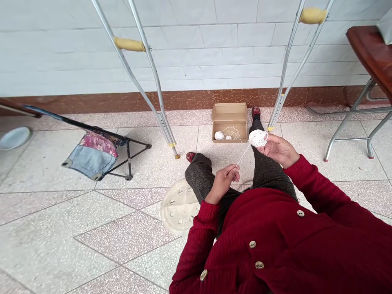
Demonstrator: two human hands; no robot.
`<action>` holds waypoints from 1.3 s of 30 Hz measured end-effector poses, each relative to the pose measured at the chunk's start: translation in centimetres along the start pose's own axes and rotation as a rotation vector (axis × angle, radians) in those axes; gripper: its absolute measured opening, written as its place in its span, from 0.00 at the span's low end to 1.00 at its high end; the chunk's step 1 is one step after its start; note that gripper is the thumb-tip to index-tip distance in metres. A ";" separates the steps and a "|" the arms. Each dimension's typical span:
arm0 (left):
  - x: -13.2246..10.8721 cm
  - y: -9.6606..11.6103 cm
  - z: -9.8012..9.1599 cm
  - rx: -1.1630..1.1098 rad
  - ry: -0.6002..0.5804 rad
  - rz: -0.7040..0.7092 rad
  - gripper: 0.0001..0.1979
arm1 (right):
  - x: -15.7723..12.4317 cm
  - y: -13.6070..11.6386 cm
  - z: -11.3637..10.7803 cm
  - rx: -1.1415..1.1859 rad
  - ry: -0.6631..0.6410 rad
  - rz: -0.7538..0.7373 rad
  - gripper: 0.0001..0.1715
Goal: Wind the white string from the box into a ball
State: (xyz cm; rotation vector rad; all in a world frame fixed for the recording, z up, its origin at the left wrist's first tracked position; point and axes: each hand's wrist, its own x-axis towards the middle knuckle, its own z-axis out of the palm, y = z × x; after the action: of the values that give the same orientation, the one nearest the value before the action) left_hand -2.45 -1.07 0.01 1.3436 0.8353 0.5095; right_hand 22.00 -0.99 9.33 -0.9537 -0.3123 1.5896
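Observation:
A white ball of yarn is gripped in my right hand, held above my right leg. From it a strand of yarn runs down to the left, pinched between the fingers of my left hand in front of my lap. On the floor by the wall stands an open cardboard box. Inside it lie a white yarn ball, a smaller white ball and loose loops of yarn.
Two metal crutches lean against the tiled wall, one left and one right. A folding stool stands on the left floor. A round plastic stool is beside my left leg. At right is a brown table.

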 end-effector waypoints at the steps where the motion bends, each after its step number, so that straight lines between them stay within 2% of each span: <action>1: 0.0 -0.2 -0.2 0.041 0.010 0.010 0.20 | 0.0 0.0 0.0 0.011 -0.002 0.011 0.18; 4: 0.1 -0.9 -1.3 0.160 0.079 0.025 0.18 | 0.0 0.2 -0.2 -0.060 -0.001 0.040 0.20; 6: 0.5 -1.0 -2.8 0.219 0.209 0.027 0.18 | -0.4 0.6 -0.1 -0.143 -0.041 0.090 0.19; 8: 1.0 -0.8 -4.8 0.267 0.342 0.024 0.18 | -1.2 1.1 0.2 -0.187 -0.135 0.181 0.20; 11: 2.2 0.1 -7.2 0.413 0.463 0.045 0.19 | -2.7 1.9 0.7 -0.166 -0.299 0.310 0.28; 14: 3.3 0.4 -7.2 0.585 0.515 0.071 0.19 | -3.6 1.7 1.1 -0.162 -0.355 0.303 0.33; 16: 3.6 -0.3 -5.6 0.618 0.440 0.079 0.17 | -3.5 0.7 1.1 -0.227 -0.324 0.223 0.33; 17: 3.6 -0.8 -4.4 0.600 0.352 0.076 0.17 | -3.1 0.1 1.0 -0.283 -0.290 0.164 0.32; 20: 2.7 -2.2 -0.6 0.455 -0.045 0.051 0.14 | -0.9 -1.1 0.1 -0.450 -0.135 -0.033 0.25; 22: 1.7 -2.2 1.3 0.335 -0.230 0.039 0.15 | 1.1 -0.8 -0.8 -0.477 -0.053 -0.073 0.22; 24: 0.8 -1.3 2.0 0.212 -0.299 0.019 0.16 | 3.4 0.2 -1.8 -0.540 0.012 -0.111 0.22; 26: 0.1 0.0 1.8 0.149 -0.303 0.002 0.19 | 5.5 1.3 -3.0 -0.662 0.095 -0.222 0.21; 29: -0.5 1.5 0.5 0.161 -0.313 -0.029 0.22 | 7.8 2.1 -4.7 -1.024 0.317 -0.487 0.19; 31: -0.8 2.3 -0.6 0.191 -0.308 -0.035 0.22 | 8.4 2.4 -5.9 -1.300 0.388 -0.570 0.19; 33: -0.8 3.3 -1.7 0.233 -0.239 0.004 0.22 | 8.0 3.1 -6.9 -1.508 0.296 -0.505 0.20; 35: -0.6 4.4 -3.1 0.278 -0.105 0.077 0.22 | 6.7 4.4 -7.4 -1.597 0.081 -0.370 0.22; 37: -0.1 5.6 -4.4 0.331 0.033 0.148 0.21 | 4.7 6.0 -7.3 -1.555 -0.162 -0.257 0.24; 39: 0.6 6.2 -5.5 0.382 0.117 0.185 0.20 | 2.3 7.1 -6.4 -1.393 -0.357 -0.133 0.22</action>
State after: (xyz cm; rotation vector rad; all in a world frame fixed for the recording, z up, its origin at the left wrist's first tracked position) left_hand -5.46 3.99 5.83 1.7665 0.9407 0.5978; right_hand 21.70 -2.71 -0.34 -1.5749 -1.8366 1.2794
